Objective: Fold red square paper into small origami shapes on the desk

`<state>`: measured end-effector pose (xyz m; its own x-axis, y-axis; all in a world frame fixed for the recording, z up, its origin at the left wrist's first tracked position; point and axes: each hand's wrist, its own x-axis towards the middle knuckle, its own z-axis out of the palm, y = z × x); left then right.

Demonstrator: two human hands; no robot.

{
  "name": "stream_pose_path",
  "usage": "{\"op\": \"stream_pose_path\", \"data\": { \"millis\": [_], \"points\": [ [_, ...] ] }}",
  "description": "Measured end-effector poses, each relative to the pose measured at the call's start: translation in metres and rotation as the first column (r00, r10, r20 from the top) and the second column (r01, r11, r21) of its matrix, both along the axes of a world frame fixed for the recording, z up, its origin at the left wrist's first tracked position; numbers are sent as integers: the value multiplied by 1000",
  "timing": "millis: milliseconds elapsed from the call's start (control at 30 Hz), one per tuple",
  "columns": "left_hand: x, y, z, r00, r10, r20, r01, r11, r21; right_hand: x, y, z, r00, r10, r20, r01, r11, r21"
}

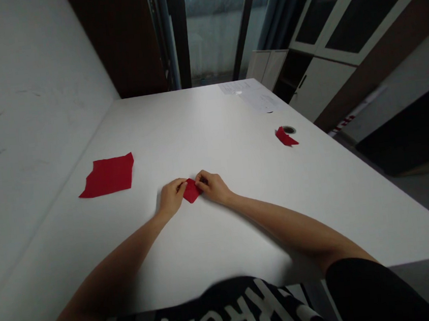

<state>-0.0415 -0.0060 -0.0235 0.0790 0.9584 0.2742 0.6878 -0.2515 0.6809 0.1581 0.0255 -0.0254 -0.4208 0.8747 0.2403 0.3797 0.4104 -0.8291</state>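
A small folded red paper piece lies on the white table in front of me. My left hand pinches its left edge with curled fingers. My right hand pinches its right edge, fingers pressed together on the fold. Both hands rest on the tabletop with the paper between them.
A stack of flat red paper sheets lies to the left. A folded red paper shape sits at the right beside a round hole in the table. White printed sheets lie at the far edge. A wall runs along the left; cabinets stand at the right.
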Motion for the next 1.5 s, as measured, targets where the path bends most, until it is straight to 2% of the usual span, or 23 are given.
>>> {"op": "stream_pose_path", "data": {
  "millis": [167, 300, 433, 500, 600, 767, 933, 1067, 1200, 1500],
  "points": [
    [-1, -1, -3, 980, 48, 191, -43, 999, -30, 1, -1, 6, 983, -157, 98, 145, 983, 116],
    [-1, -1, -5, 968, 59, 244, -59, 998, -9, 1, -3, 8, 971, -174, 162, 164, 984, 73],
    [1, -3, -5, 967, 43, 252, -44, 999, -1, -1, -3, 4, 998, -55, -43, 55, 998, -2],
    [3, -3, -5, 958, 35, 286, -36, 999, -3, -1, -2, 2, 986, -2, -165, -2, 1000, -21],
    [5, -4, -4, 940, 35, 339, -32, 999, -15, -1, -2, 1, 967, 39, -253, -51, 998, -40],
    [5, -6, 3, 986, -32, 161, 29, 999, 26, 0, -2, 4, 965, 57, -257, -66, 997, -26],
    [7, -10, 6, 998, -47, -36, 50, 997, 60, 1, -5, 7, 990, 40, -137, -34, 998, 46],
    [8, -10, 7, 993, -44, -114, 53, 996, 74, 1, -7, 10, 999, 18, -41, -15, 996, 83],
    [9, -9, 9, 994, -52, -93, 56, 998, 39, 1, -8, 10, 1000, 24, -6, -23, 996, 88],
    [7, -9, 4, 988, -78, 130, 88, 993, -73, 0, -8, 11, 992, 122, -29, -118, 986, 122]
  ]
}}
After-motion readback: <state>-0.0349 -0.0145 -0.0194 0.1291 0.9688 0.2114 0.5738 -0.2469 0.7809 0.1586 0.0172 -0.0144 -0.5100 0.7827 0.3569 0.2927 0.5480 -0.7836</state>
